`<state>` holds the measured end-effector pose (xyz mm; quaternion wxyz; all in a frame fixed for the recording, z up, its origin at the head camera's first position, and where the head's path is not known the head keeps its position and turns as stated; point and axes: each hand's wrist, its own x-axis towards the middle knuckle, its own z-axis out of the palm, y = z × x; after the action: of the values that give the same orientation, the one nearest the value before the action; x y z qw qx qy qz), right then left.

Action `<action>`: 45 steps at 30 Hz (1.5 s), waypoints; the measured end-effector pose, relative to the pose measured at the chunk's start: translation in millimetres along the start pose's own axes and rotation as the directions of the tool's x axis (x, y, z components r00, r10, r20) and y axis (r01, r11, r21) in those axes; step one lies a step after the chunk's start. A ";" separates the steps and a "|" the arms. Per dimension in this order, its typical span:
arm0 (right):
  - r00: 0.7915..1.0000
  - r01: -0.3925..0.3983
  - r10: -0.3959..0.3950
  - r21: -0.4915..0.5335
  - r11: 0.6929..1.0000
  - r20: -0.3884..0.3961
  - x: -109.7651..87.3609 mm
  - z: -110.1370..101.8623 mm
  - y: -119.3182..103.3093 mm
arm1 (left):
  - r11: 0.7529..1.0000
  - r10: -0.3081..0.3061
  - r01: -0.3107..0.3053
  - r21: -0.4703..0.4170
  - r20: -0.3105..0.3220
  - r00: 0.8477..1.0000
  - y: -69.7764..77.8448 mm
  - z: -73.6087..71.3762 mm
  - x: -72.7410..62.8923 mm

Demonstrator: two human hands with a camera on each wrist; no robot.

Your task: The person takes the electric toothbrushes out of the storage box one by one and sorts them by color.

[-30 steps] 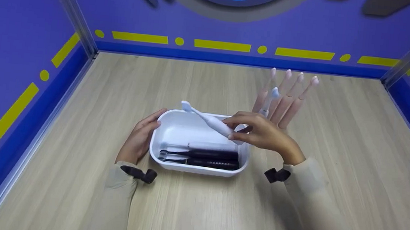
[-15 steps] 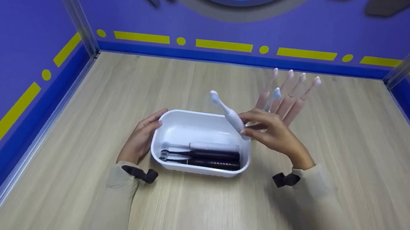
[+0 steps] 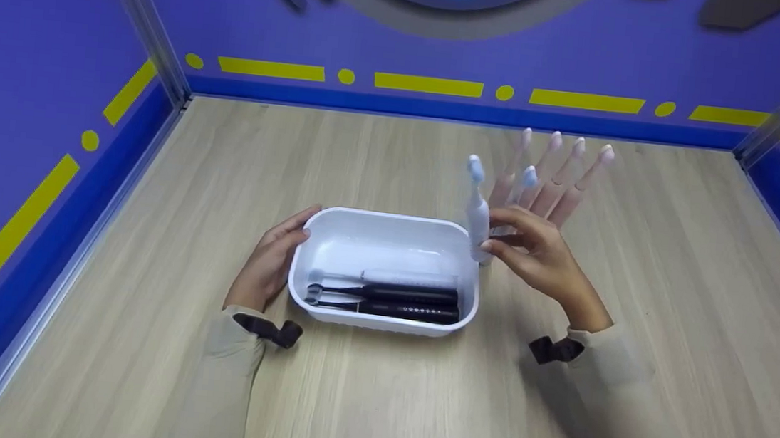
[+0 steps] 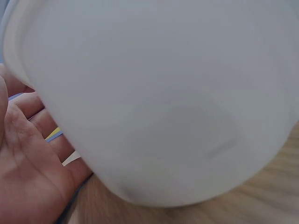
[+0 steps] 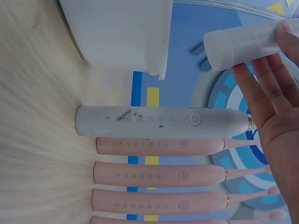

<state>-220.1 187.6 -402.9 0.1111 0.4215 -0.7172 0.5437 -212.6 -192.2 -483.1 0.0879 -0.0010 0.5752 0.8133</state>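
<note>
A white electric toothbrush [image 3: 478, 217] stands nearly upright in my right hand [image 3: 537, 254], pinched low on its handle between thumb and fingers. In the right wrist view its base end [image 5: 219, 49] is in the air. My left hand [image 3: 268, 257] lies against the left end of a white plastic bin [image 3: 380, 324], its fingers fairly straight along the outer wall. Inside the bin, two black electric toothbrushes [image 3: 411, 295] and a white toothbrush [image 3: 409, 279] lie side by side along the near wall. Another white toothbrush [image 5: 159, 121] stands upright on the table, partly behind my right hand in the head view.
Several pink electric toothbrushes [image 5: 154, 173] stand upright in a row behind the standing white one. The wooden table [image 3: 260, 156] is bounded by blue printed panels [image 3: 407, 42] at the back and sides.
My right hand has carried the white toothbrush rightward from over the bin to its right end, turning it from slanted to nearly upright. The left hand and bin have stayed in place.
</note>
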 end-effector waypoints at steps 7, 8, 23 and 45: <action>0.999 0.020 -0.019 0.013 1.000 -0.045 -10.4 -5.2 5.1 | 1.000 -0.011 0.011 0.010 -0.002 1.000 0.5 0.3 0.4; 0.999 0.016 -0.016 0.017 1.000 -0.051 -11.7 -5.9 5.5 | 1.000 -0.011 0.011 0.011 -0.002 1.000 0.5 0.2 0.4; 0.986 -0.011 0.003 -0.049 0.999 -0.164 -27.5 -16.3 10.9 | 1.000 0.003 -0.003 0.010 -0.003 1.000 0.4 -0.6 1.0; 0.936 -0.111 0.114 0.026 0.993 -0.334 -44.4 -25.4 32.1 | 1.000 0.007 -0.007 -0.014 -0.002 1.000 -0.6 -0.4 -0.2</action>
<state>-223.5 232.9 -442.7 0.1986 0.2817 -0.7090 0.6152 -212.3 -192.4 -483.8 0.0846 -0.0005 0.5697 0.8175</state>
